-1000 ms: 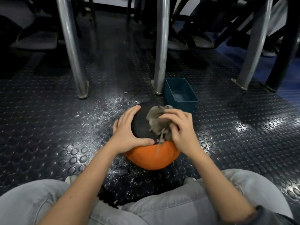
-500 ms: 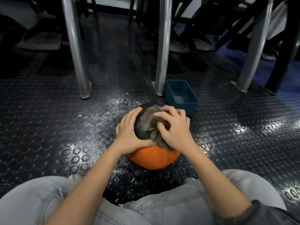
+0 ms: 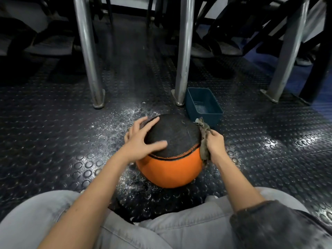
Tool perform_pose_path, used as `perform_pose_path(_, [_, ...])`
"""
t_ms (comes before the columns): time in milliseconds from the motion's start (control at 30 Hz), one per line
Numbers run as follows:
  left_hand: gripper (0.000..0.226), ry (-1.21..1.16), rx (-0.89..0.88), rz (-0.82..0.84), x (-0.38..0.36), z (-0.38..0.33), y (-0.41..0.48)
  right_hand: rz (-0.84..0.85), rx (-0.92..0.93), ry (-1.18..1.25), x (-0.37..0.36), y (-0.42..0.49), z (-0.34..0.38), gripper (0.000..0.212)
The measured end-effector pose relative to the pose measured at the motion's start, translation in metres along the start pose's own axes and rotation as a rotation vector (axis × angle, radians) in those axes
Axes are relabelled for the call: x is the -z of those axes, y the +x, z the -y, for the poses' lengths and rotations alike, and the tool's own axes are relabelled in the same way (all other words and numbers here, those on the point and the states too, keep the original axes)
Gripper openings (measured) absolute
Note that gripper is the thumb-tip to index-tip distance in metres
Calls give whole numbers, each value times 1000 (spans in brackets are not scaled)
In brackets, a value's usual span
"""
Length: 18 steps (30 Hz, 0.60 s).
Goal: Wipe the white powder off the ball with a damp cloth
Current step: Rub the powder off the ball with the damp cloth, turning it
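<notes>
A black-and-orange ball (image 3: pixel 172 159) sits on the studded floor between my knees, black half up. My left hand (image 3: pixel 142 141) lies spread on its upper left side, fingers straight and thumb across the black top. My right hand (image 3: pixel 215 146) grips a grey damp cloth (image 3: pixel 203 141) and holds it against the ball's right side. Faint pale streaks show on the black top.
White powder (image 3: pixel 124 121) is scattered on the dark rubber floor (image 3: pixel 53 141) around the ball. A teal plastic tub (image 3: pixel 203 105) stands just behind the ball on the right. Steel legs (image 3: pixel 183 51) rise behind it, another steel leg (image 3: pixel 88 51) at the left.
My right hand has dragged the cloth from the ball's top over to its right side. My left hand has spread wider on the ball, and the black top is now uncovered.
</notes>
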<state>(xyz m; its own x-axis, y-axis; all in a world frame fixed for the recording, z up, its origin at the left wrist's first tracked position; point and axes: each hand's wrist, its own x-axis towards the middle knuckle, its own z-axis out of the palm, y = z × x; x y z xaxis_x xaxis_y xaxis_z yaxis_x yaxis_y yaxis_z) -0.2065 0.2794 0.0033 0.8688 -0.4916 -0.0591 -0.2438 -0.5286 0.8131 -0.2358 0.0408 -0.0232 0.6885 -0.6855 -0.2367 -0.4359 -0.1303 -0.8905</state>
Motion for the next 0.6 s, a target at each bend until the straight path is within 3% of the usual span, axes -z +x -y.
perform_pose_path(100, [58,-335,146,-103,-4,-12,10,-148,105,-93,-4,-28,2,23])
perform_pose_path(233, [42,-23,260,-441,-34,-31,13,-201,711,-193,-15,-94,14,26])
perform_pose_path(333, [35,80,129,-471,-36,-22,9,-196,1035,-435,-25,-112,14,27])
perform_pose_path(400, [33,98,105,-439,-34,-19,11,-168,1001,-480,-23,-101,27,25])
perform_pose_path(533, [36,90,75,-425,-36,-25,11,22,522,-419,-9,-25,44,23])
perform_pose_path(600, [35,79,57,-432,-39,-26,9,130,377,-308,-4,0,46,20])
